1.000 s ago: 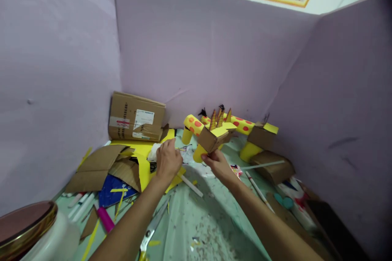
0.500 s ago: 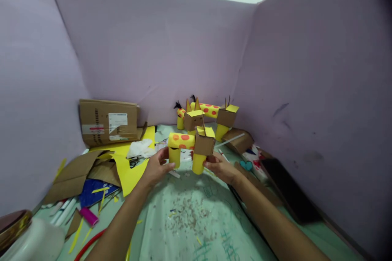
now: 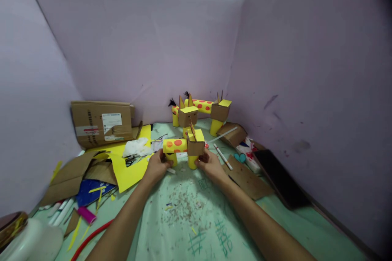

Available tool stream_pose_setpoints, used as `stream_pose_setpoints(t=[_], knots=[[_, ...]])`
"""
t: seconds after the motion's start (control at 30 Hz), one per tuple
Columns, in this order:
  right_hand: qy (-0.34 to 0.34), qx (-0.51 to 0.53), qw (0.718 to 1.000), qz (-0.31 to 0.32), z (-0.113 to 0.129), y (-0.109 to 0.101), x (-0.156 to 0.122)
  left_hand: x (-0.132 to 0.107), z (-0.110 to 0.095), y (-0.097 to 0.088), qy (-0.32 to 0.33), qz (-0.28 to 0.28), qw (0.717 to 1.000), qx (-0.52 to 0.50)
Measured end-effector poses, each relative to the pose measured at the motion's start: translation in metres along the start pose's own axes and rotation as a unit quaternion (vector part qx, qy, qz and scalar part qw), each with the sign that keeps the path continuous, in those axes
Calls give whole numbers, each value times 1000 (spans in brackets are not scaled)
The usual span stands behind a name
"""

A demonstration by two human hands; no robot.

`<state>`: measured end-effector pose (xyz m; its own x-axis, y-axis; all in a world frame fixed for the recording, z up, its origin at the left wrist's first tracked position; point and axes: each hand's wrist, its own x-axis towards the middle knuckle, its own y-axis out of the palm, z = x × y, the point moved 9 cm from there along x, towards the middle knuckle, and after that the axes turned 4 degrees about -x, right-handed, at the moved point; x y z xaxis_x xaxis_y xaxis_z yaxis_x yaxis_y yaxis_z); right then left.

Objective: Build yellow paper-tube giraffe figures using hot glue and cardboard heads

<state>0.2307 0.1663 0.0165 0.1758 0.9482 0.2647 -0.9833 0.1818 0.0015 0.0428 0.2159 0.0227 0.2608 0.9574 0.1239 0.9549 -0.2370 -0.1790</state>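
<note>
Between both hands is a paper animal figure (image 3: 175, 145) with a yellow, orange-spotted tube body, yellow tube legs and a brown cardboard box head (image 3: 196, 148). My left hand (image 3: 158, 167) is closed around its rear leg. With the fingers of my right hand (image 3: 210, 166) I grip its front leg near the bottom. Behind it stands a similar figure with pointed cardboard ears (image 3: 188, 117) and a black tail. Farther back and to the right is another one with a red-spotted yellow body (image 3: 204, 106).
At left lie a folded cardboard box (image 3: 94, 124), yellow paper (image 3: 128, 173), white tissue (image 3: 136, 147) and cardboard scraps (image 3: 69, 173). To the right are a marker (image 3: 223, 157), a flat cardboard piece (image 3: 249, 179) and a dark tablet-like slab (image 3: 280, 179). Purple panels (image 3: 159, 49) enclose the table.
The held figure has shifted slightly left and lower in view, with both hands still on its legs. The whole view has shifted, exposing more of the marker and flat cardboard at right.
</note>
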Motion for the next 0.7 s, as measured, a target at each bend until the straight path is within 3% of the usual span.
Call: stream_pose_setpoints(t=[0.4,0.7], knots=[[4,-34,999,-33,-16,-1,0,4,10,-4,0,-10,998,62],[-4,-60,998,-27,-7,0,-5,-4,-3,-11,17,-21,993,116]])
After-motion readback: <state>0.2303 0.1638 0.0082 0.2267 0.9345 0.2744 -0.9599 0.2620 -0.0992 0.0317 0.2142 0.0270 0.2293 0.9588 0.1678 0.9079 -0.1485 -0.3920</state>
